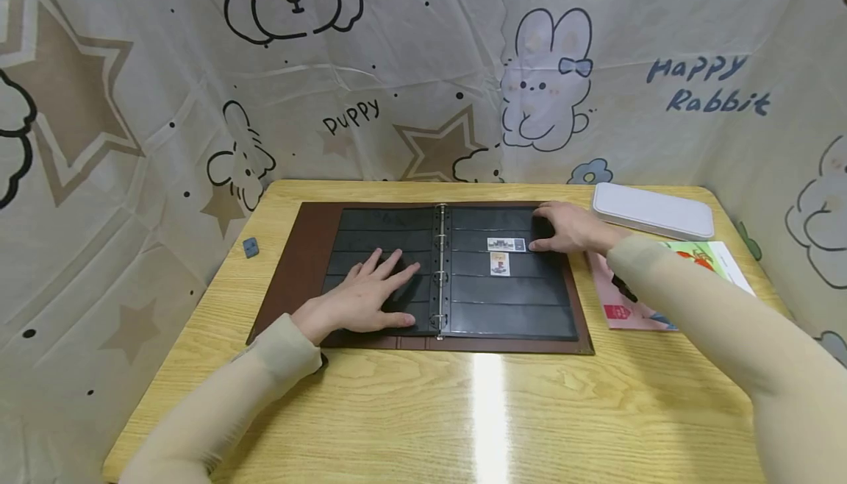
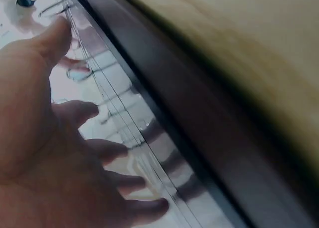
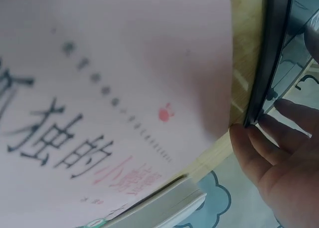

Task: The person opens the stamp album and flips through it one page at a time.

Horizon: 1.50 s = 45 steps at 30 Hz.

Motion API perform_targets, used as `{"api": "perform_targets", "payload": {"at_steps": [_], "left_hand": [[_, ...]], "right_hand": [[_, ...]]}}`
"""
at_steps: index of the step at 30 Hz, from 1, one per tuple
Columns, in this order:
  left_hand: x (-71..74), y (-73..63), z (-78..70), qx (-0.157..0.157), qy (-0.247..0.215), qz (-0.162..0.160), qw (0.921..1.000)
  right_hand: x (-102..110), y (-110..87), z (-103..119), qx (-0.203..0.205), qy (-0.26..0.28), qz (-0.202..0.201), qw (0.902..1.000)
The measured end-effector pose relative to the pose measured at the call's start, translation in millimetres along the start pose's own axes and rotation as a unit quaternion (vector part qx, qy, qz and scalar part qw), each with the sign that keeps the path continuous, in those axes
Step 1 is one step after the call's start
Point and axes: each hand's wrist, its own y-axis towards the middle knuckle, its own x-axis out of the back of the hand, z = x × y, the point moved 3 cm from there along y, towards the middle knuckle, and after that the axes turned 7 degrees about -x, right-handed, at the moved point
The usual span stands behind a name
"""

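An opened stamp album (image 1: pixel 509 315) with a brown cover, metal rings and black pocket pages lies on the table. Two small stamps show on its right page: a wide one (image 1: pixel 506 245) and a smaller, upright one (image 1: pixel 499 264) just below. Over the left page my left hand (image 1: pixel 360 296) spreads its fingers; in the left wrist view they reflect in the glossy page. My right hand (image 1: pixel 570 226) is at the album's upper right corner, fingertips by the edge and thumb over the page beside the wide stamp. In the right wrist view its fingers (image 3: pixel 254 155) look extended.
A white case (image 1: pixel 651 208) lies at the back right of the wooden table (image 1: pixel 397 410). In front of it are booklets, one with a pink cover (image 1: pixel 618 300), partly under my right forearm. A small blue cube (image 1: pixel 250 247) sits left of the album. Printed cloth hangs behind.
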Motion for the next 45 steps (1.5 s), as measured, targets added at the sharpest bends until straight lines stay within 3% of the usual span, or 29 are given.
{"api": "perform_targets", "payload": {"at_steps": [6,20,27,35,41,45], "left_hand": [[-1.3,3.9,-7.7,0.011,0.018,0.051,0.9985],[-2.2,9.3,-14.3,0.018,0.015,0.06,0.9979],[-2.6,9.1,-12.7,0.019,0.014,0.056,0.9981],[-3.6,8.8,-12.3,0.021,0.009,0.056,0.9981],[-3.1,7.9,-12.3,0.025,0.008,0.059,0.9979],[-2.6,7.0,-11.9,0.025,0.009,0.059,0.9979]], "right_hand": [[2.8,6.5,-6.4,-0.027,0.018,0.005,0.9995],[8.8,11.5,-11.3,-0.047,0.069,-0.003,0.9965],[9.5,7.8,-7.0,-0.052,0.116,-0.031,0.9914],[16.6,-17.7,0.8,-0.038,0.185,-0.073,0.9793],[21.7,-48.7,6.4,-0.024,0.221,-0.053,0.9735],[19.4,-68.4,6.1,-0.024,0.276,-0.023,0.9606]]}}
